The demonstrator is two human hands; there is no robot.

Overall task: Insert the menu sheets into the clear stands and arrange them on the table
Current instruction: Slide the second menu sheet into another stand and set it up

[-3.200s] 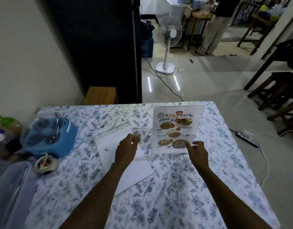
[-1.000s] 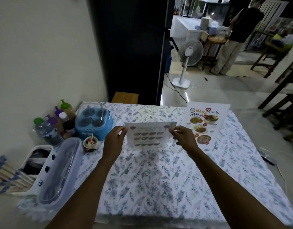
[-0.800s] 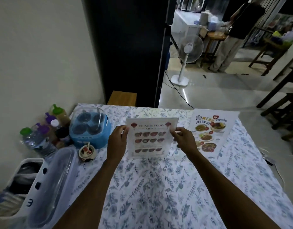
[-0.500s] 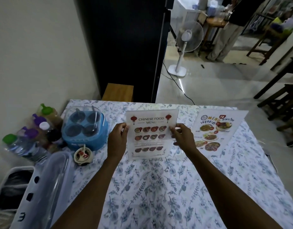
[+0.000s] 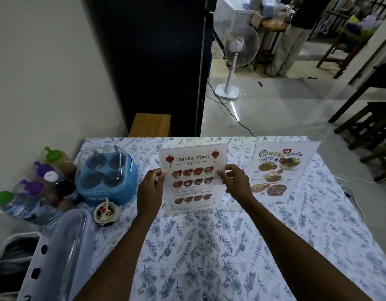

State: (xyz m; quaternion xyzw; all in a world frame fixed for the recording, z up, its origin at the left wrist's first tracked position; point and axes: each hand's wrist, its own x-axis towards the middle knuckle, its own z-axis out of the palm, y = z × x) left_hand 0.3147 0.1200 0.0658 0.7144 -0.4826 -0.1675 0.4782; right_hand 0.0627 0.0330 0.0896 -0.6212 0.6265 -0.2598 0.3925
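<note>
A clear stand holding the Chinese food menu sheet stands upright in the middle of the flower-patterned table, its base on the cloth. My left hand grips its left edge and my right hand grips its right edge. A second clear stand with a colourful Thai menu sheet stands upright to the right, apart from my hands.
At the left sit a blue condiment caddy, a small sauce bowl, several bottles and a clear-lidded container. Beyond the table are a wooden stool, a white fan, dark stools and a standing person.
The Chinese menu stand has been raised from a tilted, low position to upright between my hands and set down on the table. The Thai menu stand stays at the right.
</note>
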